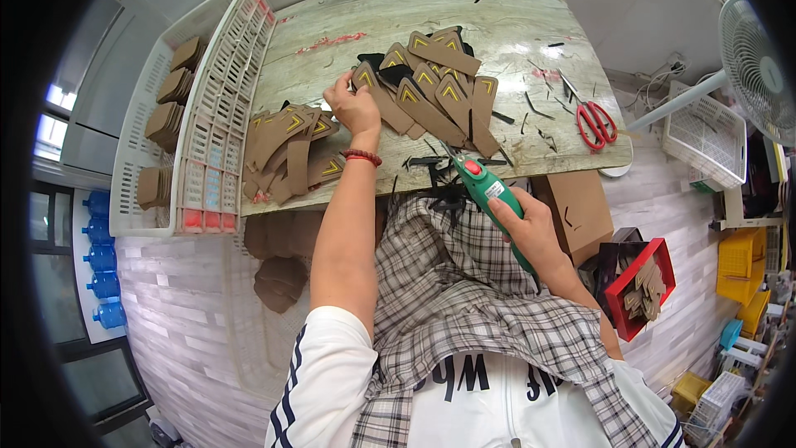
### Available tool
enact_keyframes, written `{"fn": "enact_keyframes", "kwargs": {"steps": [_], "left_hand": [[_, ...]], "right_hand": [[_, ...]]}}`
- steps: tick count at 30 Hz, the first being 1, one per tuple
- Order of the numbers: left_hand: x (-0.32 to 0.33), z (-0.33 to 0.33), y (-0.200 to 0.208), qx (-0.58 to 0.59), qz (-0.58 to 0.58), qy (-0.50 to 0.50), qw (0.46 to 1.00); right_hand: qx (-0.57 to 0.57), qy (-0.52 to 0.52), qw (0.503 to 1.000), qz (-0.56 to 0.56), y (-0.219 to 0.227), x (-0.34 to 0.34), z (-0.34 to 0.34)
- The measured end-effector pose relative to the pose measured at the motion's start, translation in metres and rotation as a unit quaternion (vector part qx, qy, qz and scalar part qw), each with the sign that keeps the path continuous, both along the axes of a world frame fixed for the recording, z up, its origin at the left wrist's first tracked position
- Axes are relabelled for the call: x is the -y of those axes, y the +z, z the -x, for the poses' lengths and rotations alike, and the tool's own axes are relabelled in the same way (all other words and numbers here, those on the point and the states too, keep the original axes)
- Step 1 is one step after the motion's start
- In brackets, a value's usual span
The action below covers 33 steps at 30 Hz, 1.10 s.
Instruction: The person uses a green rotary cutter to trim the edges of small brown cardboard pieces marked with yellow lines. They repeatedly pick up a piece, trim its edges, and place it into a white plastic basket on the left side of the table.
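Nearby, black scraps [502,118] lie between brown pieces [433,121] and scissors [585,106].

A bare left arm [344,236] stretches nearly straight ahead, the left hand [355,108] farthest forward, its back turned up and its fingers [341,83] bent. The right forearm [580,294] angles inward from the side, held closer in, with the right hand [539,234] wrapped in a one-handed grip.

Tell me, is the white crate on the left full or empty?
Partly filled: the white crate holds stacks of brown pieces, with gaps between.
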<state>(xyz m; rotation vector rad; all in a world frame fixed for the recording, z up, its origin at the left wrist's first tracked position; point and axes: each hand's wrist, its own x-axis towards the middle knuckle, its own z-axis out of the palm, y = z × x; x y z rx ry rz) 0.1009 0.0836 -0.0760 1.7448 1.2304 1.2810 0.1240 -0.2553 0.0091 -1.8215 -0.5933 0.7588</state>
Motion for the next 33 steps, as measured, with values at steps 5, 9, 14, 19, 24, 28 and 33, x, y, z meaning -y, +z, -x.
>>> {"fn": "enact_keyframes", "kwargs": {"steps": [5,9,14,19,24,28,33], "left_hand": [[-0.002,0.000,-0.021,-0.049,-0.056,0.043,0.996],[0.004,0.000,-0.017,-0.110,-0.109,0.061,0.986],[0.006,0.000,-0.016,-0.175,-0.099,0.047,0.978],[0.006,-0.005,-0.003,-0.194,-0.007,0.018,0.981],[-0.007,-0.003,-0.007,-0.191,0.033,0.018,0.981],[-0.001,-0.005,-0.008,0.023,0.081,-0.022,0.996],[0.038,0.015,0.028,0.343,0.191,-0.184,0.901]], "right_hand": [[-0.008,-0.005,1.000,0.003,-0.004,-0.001,0.001],[-0.006,-0.005,1.000,-0.001,-0.005,-0.002,0.001],[-0.010,-0.001,1.000,-0.005,-0.005,-0.004,0.001],[-0.009,-0.004,1.000,-0.005,-0.007,-0.005,0.000],[-0.012,0.004,1.000,0.000,-0.008,-0.006,0.000],[-0.012,-0.004,1.000,-0.010,-0.006,-0.006,-0.002],[0.031,-0.031,0.998,-0.040,0.000,-0.012,-0.004]]}}
